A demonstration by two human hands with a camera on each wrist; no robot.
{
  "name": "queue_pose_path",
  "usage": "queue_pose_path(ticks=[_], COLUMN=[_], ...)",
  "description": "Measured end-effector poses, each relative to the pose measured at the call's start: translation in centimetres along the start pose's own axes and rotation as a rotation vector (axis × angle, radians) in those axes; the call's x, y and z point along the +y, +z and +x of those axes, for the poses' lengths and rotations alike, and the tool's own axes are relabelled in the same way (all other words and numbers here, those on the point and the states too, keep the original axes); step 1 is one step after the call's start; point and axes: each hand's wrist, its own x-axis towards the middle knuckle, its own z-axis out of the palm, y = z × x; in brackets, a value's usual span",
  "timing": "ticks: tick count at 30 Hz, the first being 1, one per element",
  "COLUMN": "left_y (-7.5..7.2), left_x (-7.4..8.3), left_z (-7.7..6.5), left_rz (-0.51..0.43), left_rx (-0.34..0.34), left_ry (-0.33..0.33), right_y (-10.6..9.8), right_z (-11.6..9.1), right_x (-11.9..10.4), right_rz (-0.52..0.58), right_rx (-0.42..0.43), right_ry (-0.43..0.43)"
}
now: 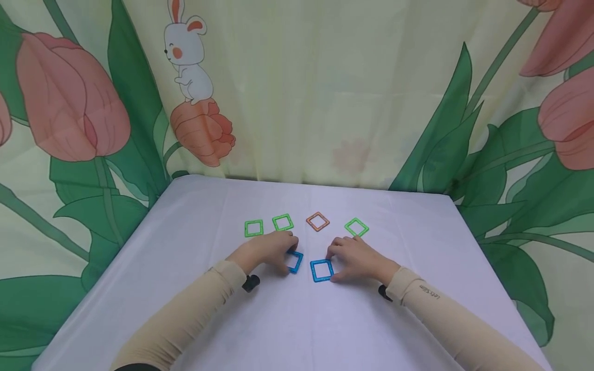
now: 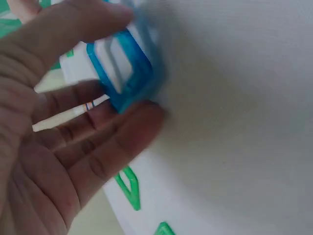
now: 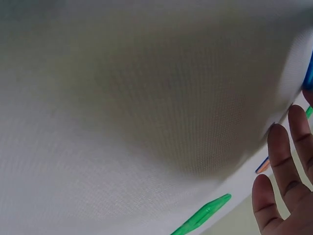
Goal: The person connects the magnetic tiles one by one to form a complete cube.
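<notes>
My left hand (image 1: 268, 250) holds a blue square magnetic tile (image 1: 297, 264), shaped as an open frame, by its edges; part of it is hidden by the fingers. In the left wrist view, thumb and fingertips reach around a blurred blue tile (image 2: 143, 73). To the right, a second blue square magnetic tile (image 1: 312, 272) lies on the white cloth. My right hand (image 1: 359, 259) pinches its right side, with the thumb at the near corner and the index finger at the far one. Only a blue edge (image 3: 309, 76) of it shows in the right wrist view, beside the fingers (image 3: 282, 156).
Beyond the hands, a row of square tiles lies on the white-covered table (image 1: 185, 257): green (image 1: 247, 228), another green (image 1: 275, 222), orange (image 1: 312, 227) and a third green (image 1: 364, 231) close to the right fingers. A printed curtain (image 1: 297, 103) hangs behind the table.
</notes>
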Motion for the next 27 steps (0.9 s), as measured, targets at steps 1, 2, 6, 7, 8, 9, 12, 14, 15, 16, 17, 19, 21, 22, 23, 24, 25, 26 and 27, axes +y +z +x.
queue_pose_path(ticks=[1,2,6,7,8,9,12,14,15,16,17,19,21,22,23,24,25,26,27], left_y=[0.2,0.3,0.7,0.8,0.8,0.8,0.9,0.9,1.0,1.0,1.1,1.3,1.5,1.6,1.6,1.7,1.8,1.9,1.9], left_x=[-0.1,-0.2,-0.4,-0.4,-0.5,-0.5,-0.6,-0.6,-0.6,-0.6,-0.6,-0.5,-0.4,-0.4,-0.4,-0.4,-0.4,-0.4,-0.4], left_z=[0.0,0.0,0.0,-0.1,-0.1,-0.1,-0.3,-0.4,-0.4,-0.5,-0.5,-0.7,-0.8,-0.9,-1.0,-1.1,-1.1,-1.2,-1.3], left_rz=[-0.006,-0.015,-0.078,-0.095,-0.115,-0.137,-0.192,-0.232,-0.248,-0.262,-0.278,-0.311,-0.329,-0.339,-0.349,-0.357,-0.362,-0.372,-0.383], left_rx=[0.013,0.024,0.064,0.073,0.080,0.086,0.099,0.100,0.101,0.103,0.106,0.115,0.132,0.141,0.150,0.157,0.165,0.169,0.174], left_ry=[0.017,0.029,0.041,0.041,0.037,0.034,0.029,0.027,0.028,0.029,0.033,0.039,0.042,0.042,0.041,0.036,0.031,0.026,0.023], right_y=[0.1,0.1,0.2,0.2,0.2,0.3,0.3,0.3,0.3,0.2,0.2,0.2,0.1,0.1,0.1,0.1,0.1,0.2,0.2], right_z=[0.0,0.0,0.0,0.0,0.0,0.0,0.0,-0.1,-0.1,-0.1,-0.1,-0.1,-0.1,-0.1,0.0,0.0,0.0,0.1,0.1], right_x=[0.0,-0.1,-0.1,-0.1,-0.1,-0.1,-0.1,-0.2,-0.2,-0.3,-0.3,-0.4,-0.5,-0.5,-0.5,-0.6,-0.6,-0.7,-0.7], right_rz=[0.003,0.003,0.000,-0.003,-0.005,-0.006,-0.006,0.001,0.005,0.011,0.017,0.030,0.041,0.046,0.050,0.052,0.057,0.059,0.060], right_rx=[-0.004,-0.004,0.004,0.003,0.002,0.001,-0.004,-0.006,-0.007,-0.007,-0.007,-0.006,-0.003,0.000,0.002,0.005,0.010,0.013,0.015], right_ry=[0.004,0.004,-0.007,-0.008,-0.008,-0.007,0.000,0.007,0.011,0.017,0.024,0.040,0.055,0.061,0.067,0.071,0.074,0.078,0.082])
